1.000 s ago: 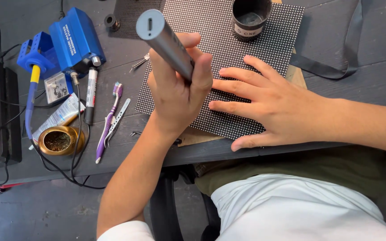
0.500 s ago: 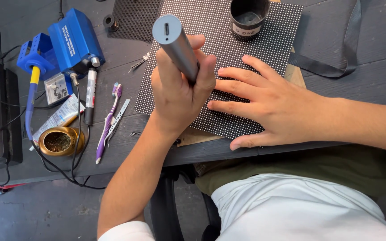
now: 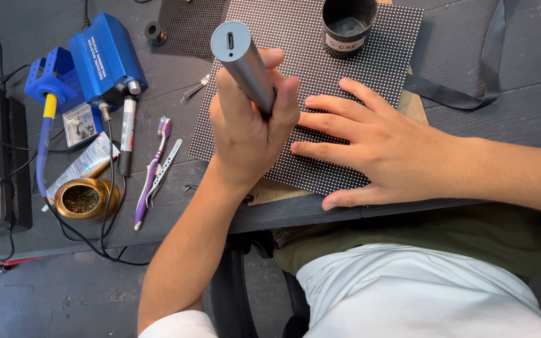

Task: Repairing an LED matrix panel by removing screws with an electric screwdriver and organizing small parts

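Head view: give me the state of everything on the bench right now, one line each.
Left hand: fist closed round the grey pen-shaped tool.
Grey pen-shaped tool: held steeply tilted, butt end toward the camera, tip hidden.
Right hand: flat, fingers spread, pressing on the dotted panel.
Dotted panel: lying flat.
Black cup: upright on the panel, open.
Brass tip cleaner: upright, open.
Marker: capped, lying flat.

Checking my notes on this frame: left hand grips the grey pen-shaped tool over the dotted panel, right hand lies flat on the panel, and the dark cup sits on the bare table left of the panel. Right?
One thing is off: the dark cup stands on the dotted panel itself, at its far edge, not on the bare table. The rest holds in the head view: left hand grips the grey tool, right hand lies flat on the panel.
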